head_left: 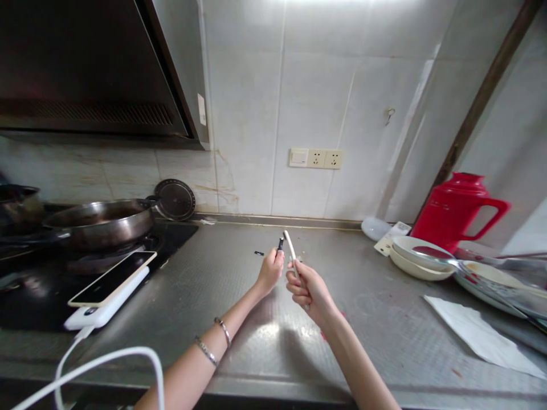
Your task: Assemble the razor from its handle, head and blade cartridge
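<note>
Above the steel counter (231, 319), my left hand (270, 271) is closed round a small black stick-like piece (281, 244) with a shiny tip, pointing up. My right hand (314, 290) grips a slim white rod (290, 245), slightly bent near its top and leaning toward the left hand. The tops of the two pieces are close together; whether they touch I cannot tell. A short flat black piece (258, 253) lies on the counter just left of my left hand. Partly behind my right forearm are some small pink-red bits (323, 335).
At left, a phone (113, 279) rests on a white power bank (106, 302) with a white cable (128, 352), beside a pan (102, 222) on the black hob. To the right stand a red thermos jug (448, 210), stacked bowls (421, 270), plates and a white napkin (478, 333).
</note>
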Available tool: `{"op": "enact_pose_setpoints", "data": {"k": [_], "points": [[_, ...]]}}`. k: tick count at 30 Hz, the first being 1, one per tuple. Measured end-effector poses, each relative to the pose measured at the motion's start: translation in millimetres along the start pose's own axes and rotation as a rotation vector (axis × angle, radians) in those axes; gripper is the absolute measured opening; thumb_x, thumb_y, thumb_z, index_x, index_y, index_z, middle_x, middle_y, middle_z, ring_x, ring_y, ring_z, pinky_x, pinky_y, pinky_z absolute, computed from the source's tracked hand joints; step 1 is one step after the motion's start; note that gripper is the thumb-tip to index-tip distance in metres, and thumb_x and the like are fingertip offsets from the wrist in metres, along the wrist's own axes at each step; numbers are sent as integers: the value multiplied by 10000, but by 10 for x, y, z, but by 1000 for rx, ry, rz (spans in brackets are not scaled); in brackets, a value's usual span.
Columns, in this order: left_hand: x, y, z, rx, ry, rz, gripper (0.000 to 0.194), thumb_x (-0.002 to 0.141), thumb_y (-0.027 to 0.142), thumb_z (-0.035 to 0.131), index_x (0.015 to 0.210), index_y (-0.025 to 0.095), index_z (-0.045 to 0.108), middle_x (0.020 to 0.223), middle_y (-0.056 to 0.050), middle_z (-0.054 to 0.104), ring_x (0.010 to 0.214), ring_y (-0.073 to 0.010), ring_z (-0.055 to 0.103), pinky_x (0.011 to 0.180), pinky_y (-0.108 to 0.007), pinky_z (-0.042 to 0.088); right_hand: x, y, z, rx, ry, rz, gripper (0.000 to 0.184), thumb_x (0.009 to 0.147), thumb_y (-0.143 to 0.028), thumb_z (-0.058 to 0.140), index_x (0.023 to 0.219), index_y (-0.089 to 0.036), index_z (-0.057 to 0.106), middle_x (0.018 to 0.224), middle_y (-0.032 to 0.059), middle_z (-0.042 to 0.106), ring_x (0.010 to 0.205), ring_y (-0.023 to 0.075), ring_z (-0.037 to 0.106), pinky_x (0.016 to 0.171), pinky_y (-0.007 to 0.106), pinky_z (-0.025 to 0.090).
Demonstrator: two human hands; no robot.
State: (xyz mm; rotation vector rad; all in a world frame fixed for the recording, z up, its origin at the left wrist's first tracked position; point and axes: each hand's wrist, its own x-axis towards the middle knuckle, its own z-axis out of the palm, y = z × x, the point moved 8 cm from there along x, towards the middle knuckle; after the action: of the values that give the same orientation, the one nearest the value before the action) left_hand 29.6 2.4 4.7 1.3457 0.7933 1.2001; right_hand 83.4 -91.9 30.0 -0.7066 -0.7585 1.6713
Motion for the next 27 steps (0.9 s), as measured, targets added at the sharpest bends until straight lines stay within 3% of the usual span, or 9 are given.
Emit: {"op": "enact_pose_setpoints", "data": {"k": [6, 19, 27], "points": [[-34, 30, -10, 74, 42, 66, 220, 785, 350, 522, 665, 198, 415, 502, 68, 405, 453, -79, 375, 455, -196, 277, 11, 134, -36, 33, 70, 0, 344, 717, -447, 636, 714, -208, 388, 448, -120, 273, 346, 10, 101, 302, 115, 37], [-62, 99, -8, 192, 77, 151, 204, 811, 301, 472, 645, 195, 420, 514, 63, 394, 471, -87, 357, 478, -205, 259, 60, 157, -71, -43, 158, -84, 461, 605, -525, 698, 694, -217, 367, 440, -135, 262, 341, 4, 104, 311, 129, 38], [-51, 106, -16, 345, 91, 146, 200, 819, 258, 426, 633, 200, 382, 522, 59, 390, 499, -95, 348, 493, -216, 246, 61, 163, -31, -54, 166, -95, 448, 616, -534, 686, 706, -214, 387, 438, -136, 257, 334, 1, 109, 311, 129, 40]]}}
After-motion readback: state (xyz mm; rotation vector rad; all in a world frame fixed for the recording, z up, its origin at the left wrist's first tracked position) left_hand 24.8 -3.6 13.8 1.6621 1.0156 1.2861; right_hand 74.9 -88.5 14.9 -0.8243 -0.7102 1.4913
